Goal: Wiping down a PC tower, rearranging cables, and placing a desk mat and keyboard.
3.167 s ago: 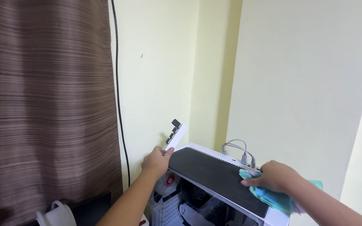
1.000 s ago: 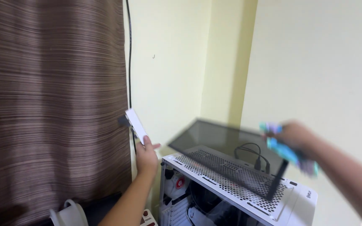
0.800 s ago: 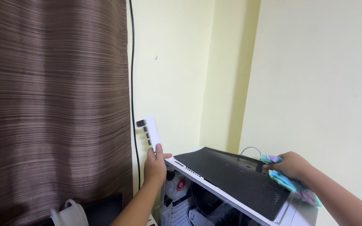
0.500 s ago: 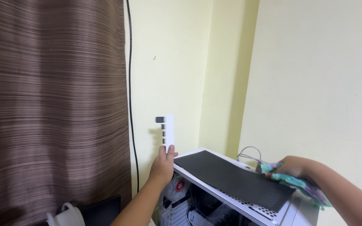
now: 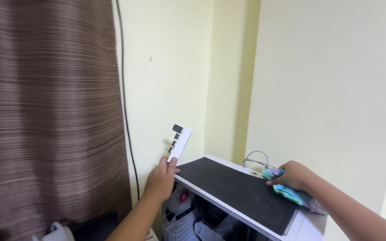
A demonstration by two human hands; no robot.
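The dark mesh panel [image 5: 237, 192] now lies flat on top of the white case [image 5: 307, 223]; a second ago it stood tilted clear of it. The right hand [image 5: 291, 175], grip clamped on a teal cloth [image 5: 291, 194], rests at the panel's far edge. The left hand [image 5: 159, 180] keeps its grip closed on a white strip [image 5: 180, 143], raised beside the near corner.
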